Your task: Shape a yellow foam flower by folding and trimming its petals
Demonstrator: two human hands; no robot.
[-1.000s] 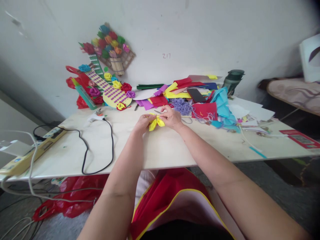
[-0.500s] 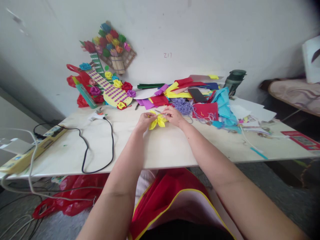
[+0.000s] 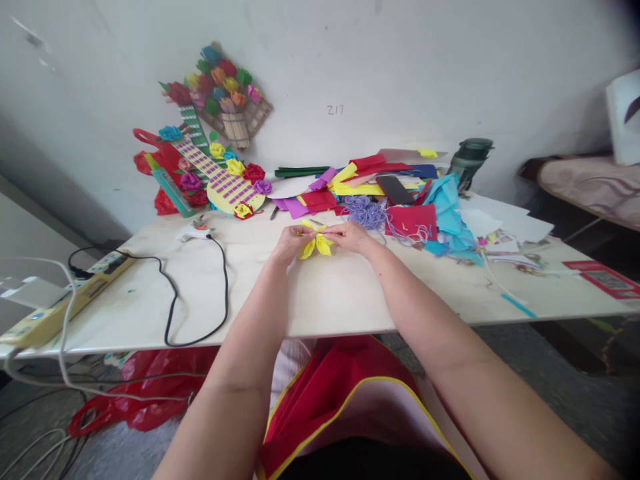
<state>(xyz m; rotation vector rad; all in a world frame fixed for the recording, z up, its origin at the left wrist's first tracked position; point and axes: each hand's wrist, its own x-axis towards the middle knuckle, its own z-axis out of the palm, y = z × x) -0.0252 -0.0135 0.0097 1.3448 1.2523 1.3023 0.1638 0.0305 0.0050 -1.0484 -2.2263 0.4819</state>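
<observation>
A yellow paper flower (image 3: 317,245) with several petals is held low over the white table (image 3: 325,300), between my two hands. My left hand (image 3: 290,243) pinches its left side, fingers closed. From the right, my right hand (image 3: 350,236) pinches the flower's upper right part with thumb and fingers together. Just behind the flower a thin grey pointed blade (image 3: 316,222) shows; what it belongs to is too small to tell. The middle of the flower is partly covered by my fingertips.
Purple yarn (image 3: 366,212), a dark phone (image 3: 395,191) and coloured paper (image 3: 320,200) lie behind my hands. A white glue gun (image 3: 194,232) with a black cord sits left, near a power strip (image 3: 70,297). A dark bottle (image 3: 469,163) stands at the back right.
My right hand's fingers have flattened and moved slightly down onto the flower's right side. My left hand stays nearly in place, still holding the flower.
</observation>
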